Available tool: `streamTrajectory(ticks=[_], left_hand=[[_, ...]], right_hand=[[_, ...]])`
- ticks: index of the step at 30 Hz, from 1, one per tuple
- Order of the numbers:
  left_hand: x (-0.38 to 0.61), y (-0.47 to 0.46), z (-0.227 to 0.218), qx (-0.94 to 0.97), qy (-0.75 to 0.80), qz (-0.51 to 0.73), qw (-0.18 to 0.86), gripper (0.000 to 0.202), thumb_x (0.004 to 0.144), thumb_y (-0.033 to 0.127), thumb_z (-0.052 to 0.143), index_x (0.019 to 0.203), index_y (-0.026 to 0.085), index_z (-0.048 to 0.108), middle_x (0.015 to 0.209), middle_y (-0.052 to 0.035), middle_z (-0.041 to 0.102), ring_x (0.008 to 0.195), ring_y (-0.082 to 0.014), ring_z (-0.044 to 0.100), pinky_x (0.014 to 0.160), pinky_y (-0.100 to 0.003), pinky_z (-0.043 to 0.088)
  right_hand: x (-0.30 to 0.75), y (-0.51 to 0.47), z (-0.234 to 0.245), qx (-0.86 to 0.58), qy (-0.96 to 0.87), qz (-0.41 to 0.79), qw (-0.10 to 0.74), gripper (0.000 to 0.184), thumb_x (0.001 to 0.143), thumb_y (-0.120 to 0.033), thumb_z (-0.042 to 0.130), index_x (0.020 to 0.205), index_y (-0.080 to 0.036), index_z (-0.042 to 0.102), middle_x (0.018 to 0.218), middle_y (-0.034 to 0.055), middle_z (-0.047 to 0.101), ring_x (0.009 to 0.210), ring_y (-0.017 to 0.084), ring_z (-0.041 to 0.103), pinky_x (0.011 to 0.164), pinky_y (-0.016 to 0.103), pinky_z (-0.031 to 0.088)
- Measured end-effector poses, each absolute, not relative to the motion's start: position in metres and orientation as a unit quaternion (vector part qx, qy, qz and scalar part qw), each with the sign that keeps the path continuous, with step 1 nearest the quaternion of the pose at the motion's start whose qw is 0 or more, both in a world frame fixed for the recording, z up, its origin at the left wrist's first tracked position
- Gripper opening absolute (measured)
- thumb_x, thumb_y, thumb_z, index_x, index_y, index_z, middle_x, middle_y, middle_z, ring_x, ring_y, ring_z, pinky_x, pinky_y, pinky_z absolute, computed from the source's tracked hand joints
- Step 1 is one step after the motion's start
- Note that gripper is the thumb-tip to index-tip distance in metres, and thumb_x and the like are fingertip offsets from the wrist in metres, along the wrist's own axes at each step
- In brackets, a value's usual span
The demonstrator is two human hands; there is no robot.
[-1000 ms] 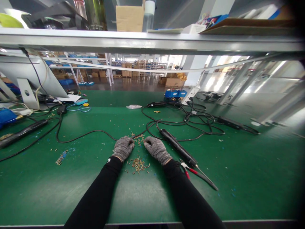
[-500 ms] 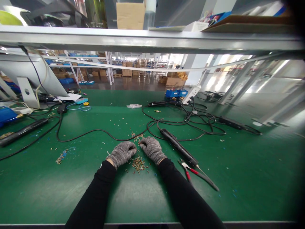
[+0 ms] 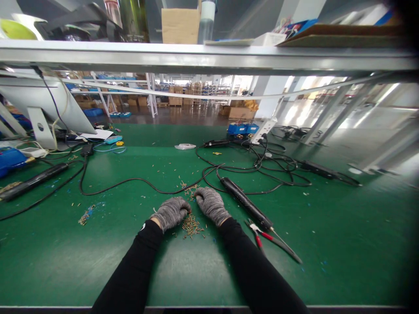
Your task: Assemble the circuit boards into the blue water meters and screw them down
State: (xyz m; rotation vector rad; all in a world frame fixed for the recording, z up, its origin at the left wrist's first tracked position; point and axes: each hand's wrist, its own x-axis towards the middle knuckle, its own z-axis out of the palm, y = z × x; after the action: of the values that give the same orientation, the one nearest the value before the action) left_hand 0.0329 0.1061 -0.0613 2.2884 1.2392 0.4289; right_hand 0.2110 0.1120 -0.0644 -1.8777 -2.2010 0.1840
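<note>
Both my hands wear grey knit gloves and rest on the green bench mat (image 3: pixel 343 244). My left hand (image 3: pixel 170 212) is curled, fingers bent down onto a small heap of brass pins (image 3: pixel 191 226). My right hand (image 3: pixel 211 204) is curled too, close beside it, knuckles nearly touching the left. More loose brass pins (image 3: pixel 189 189) lie just beyond the fingertips. What the curled fingers hold is hidden.
A black soldering iron (image 3: pixel 246 203) and red-handled pliers (image 3: pixel 262 235) lie right of my right arm. Black cables (image 3: pixel 131 179) loop across the mat. A blue connector block (image 3: pixel 245 128) and power strip (image 3: pixel 263 128) sit at the back, a monitor stand (image 3: pixel 41 126) at far left, a metal shelf (image 3: pixel 209 56) overhead.
Both hands drew back toward me and closer together over the nearer pin heap. The left hand moved furthest, sliding down and inward.
</note>
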Motion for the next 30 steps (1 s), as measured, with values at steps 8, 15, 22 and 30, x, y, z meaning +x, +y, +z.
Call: streamTrajectory(ticks=[8,15,22,30], left_hand=[[0.025,0.118,-0.065,0.784,0.517,0.244,0.241,0.024,0.084,0.026,0.053,0.101,0.018,0.069,0.103,-0.0053,0.071,0.097,-0.0184,0.063,0.092,-0.028,0.046],[0.024,0.123,-0.072,0.758,0.539,0.284,0.233,0.021,0.083,0.029,0.055,0.095,0.019,0.070,0.096,-0.0043,0.072,0.090,-0.0181,0.064,0.086,-0.028,0.048],[0.019,0.127,-0.070,0.739,0.557,0.300,0.231,0.022,0.084,0.032,0.055,0.092,0.019,0.070,0.091,-0.0043,0.072,0.085,-0.0184,0.064,0.080,-0.028,0.049],[0.018,0.126,-0.069,0.735,0.561,0.301,0.234,0.023,0.084,0.034,0.055,0.092,0.020,0.071,0.090,-0.0036,0.072,0.084,-0.0173,0.064,0.079,-0.027,0.048]], right_hand=[[0.203,0.114,-0.067,-0.634,-0.764,0.056,0.101,0.021,0.093,-0.032,0.056,0.102,-0.015,0.063,0.104,0.0057,0.063,0.098,0.020,0.060,0.088,0.043,0.049],[0.198,0.117,-0.070,-0.658,-0.744,0.054,0.101,0.023,0.093,-0.034,0.056,0.105,-0.015,0.062,0.110,0.0070,0.062,0.100,0.020,0.060,0.088,0.043,0.049],[0.215,0.112,-0.065,-0.650,-0.734,0.099,0.168,0.021,0.094,-0.031,0.051,0.098,-0.014,0.063,0.096,0.0061,0.065,0.089,0.018,0.061,0.083,0.037,0.049],[0.233,0.101,-0.064,-0.541,-0.788,0.190,0.226,0.021,0.090,-0.021,0.047,0.096,-0.018,0.066,0.088,0.0020,0.069,0.079,0.014,0.060,0.075,0.024,0.047]])
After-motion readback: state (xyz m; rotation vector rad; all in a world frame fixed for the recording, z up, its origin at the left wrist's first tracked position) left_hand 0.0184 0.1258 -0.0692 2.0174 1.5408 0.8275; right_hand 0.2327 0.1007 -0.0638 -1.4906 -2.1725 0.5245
